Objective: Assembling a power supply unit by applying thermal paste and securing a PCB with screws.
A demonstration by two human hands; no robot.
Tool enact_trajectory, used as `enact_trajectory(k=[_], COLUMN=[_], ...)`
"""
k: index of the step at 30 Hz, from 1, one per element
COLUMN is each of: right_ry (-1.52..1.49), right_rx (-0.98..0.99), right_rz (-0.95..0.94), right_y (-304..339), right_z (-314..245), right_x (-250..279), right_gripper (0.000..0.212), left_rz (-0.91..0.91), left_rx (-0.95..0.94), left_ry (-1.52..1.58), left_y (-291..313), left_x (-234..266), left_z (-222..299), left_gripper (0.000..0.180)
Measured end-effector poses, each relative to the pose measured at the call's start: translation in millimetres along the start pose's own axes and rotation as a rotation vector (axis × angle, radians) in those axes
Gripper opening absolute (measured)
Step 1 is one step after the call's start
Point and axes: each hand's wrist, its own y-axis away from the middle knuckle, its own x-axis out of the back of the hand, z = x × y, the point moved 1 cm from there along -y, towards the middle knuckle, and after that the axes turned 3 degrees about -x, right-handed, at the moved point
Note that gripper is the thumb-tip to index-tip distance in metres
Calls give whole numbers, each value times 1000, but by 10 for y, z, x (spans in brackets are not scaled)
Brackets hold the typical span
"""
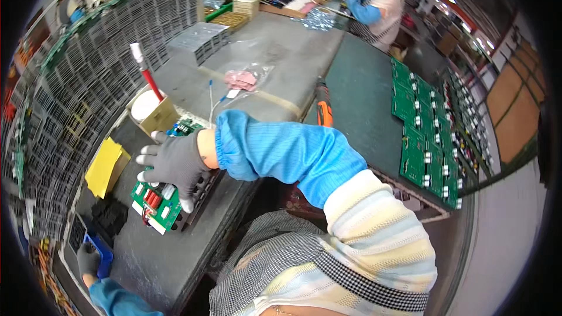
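My right hand (175, 164), in a grey glove with pale fingertips, lies with fingers spread over a green circuit board (167, 208). Red and white components show on the part of the board nearest me. Its far part, with blue parts, shows beyond my fingers. A dark rack or heatsink (202, 196) runs along the board's right side, partly under my hand. At the lower left, my left hand (89, 258), also gloved, is at a small blue bin (105, 253). Its fingers are too small and partly hidden, so their grip does not show.
Beyond the board stands a box (158, 118) holding a white tub and a red-handled brush (151, 82). Yellow cards (107, 167) and black parts (109, 216) lie left. An orange-black power screwdriver (324, 108) and green boards (424, 134) are right. A co-worker (380, 9) stands far off.
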Motion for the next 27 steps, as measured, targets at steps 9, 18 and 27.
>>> enact_trajectory(k=[9, 18, 27], right_ry=[148, 450, 269], right_rx=[-694, -860, -800], right_rz=[514, 107, 108], right_y=[2431, 3893, 3795], right_z=[995, 1160, 1094], right_x=[9, -1312, -1196], right_gripper=[47, 41, 29], left_rz=[41, 260, 520], left_rx=[-38, 86, -194], left_ry=[174, -57, 774], left_y=[-22, -43, 521], left_x=[-3, -73, 118], left_z=[219, -229, 377], left_gripper=[7, 20, 26])
